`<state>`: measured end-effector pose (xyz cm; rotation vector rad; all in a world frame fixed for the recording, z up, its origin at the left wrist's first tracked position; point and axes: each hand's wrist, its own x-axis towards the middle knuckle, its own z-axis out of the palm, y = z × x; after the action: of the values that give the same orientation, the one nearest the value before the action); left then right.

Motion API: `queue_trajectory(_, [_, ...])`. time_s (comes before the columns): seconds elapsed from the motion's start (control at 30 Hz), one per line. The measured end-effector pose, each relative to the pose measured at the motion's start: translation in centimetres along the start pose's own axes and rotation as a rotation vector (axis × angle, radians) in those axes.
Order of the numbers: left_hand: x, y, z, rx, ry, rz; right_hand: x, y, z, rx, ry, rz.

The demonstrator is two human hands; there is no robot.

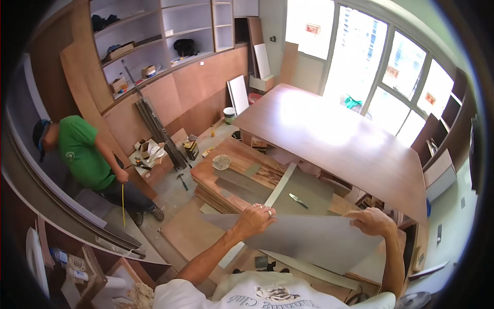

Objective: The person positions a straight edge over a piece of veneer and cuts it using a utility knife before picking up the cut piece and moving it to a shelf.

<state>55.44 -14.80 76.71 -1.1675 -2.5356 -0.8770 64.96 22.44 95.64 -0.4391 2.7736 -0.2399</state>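
Observation:
A thin grey sheet [314,242] spans the space in front of my body, its far edge held up between my two hands. Fingers of my left hand [254,221] are closed over the left part of that edge. My right hand [371,222] pinches the same sheet near its right corner. Just beyond it lies a knife [298,201] with a pale handle, on a grey panel [316,193]. A long pale strip [281,184] runs away from my left hand over the boards.
Ahead stands a large brown tabletop panel [334,144]; left of it is a stack of wooden boards [213,193] with a clear round bundle [221,162]. A hammer [182,181] lies on the floor. At left, a co-worker in green [80,152] holds a yellow tape measure [123,206].

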Motion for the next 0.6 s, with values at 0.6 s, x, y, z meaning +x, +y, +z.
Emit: queue_trajectory(0.6, [7.6,5.2,-2.4,0.262,-0.025,0.317,-8.0,-7.7,-12.0,-0.199,1.488,-0.723])
